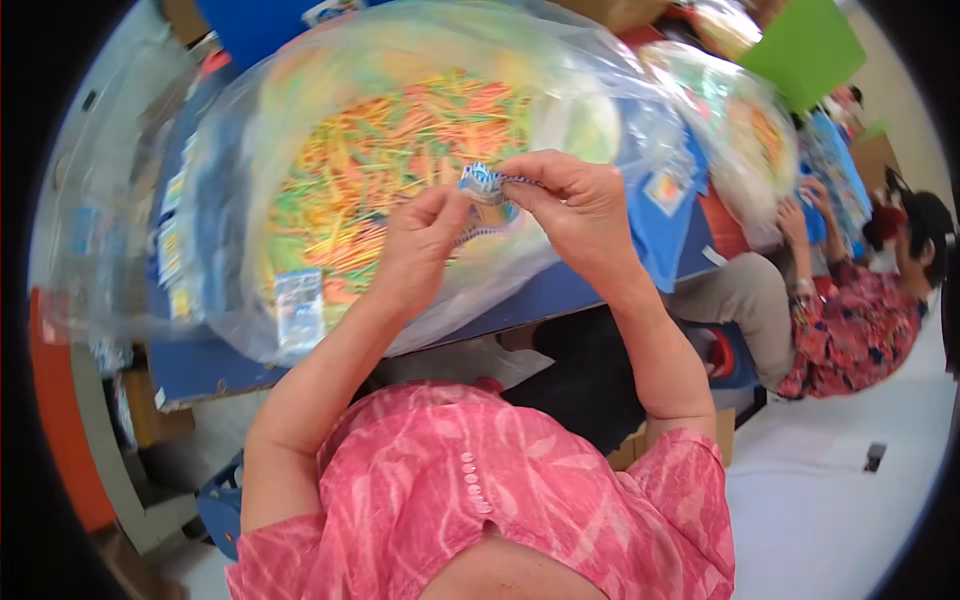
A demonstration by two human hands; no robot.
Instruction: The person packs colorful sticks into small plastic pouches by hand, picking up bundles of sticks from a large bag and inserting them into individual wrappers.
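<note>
A small clear packet (490, 211) with blue-and-white printed edges is held up between both hands. My left hand (425, 240) pinches its left edge. My right hand (575, 205) pinches its upper right corner, where the top is bunched. Under and behind the hands lies a large clear plastic bag (570, 120), opened wide, full of thin yellow, green, orange and pink plastic pieces (400, 140). Another blue-and-white packet (300, 308) lies at the bag's lower left edge.
The bag rests on a blue table (225, 376). At its right are a blue sheet (672, 245) and a second filled bag (740, 150). A co-worker (860, 325) in a patterned shirt sits at the far right, handling something blue. A green panel (805, 55) stands at the upper right.
</note>
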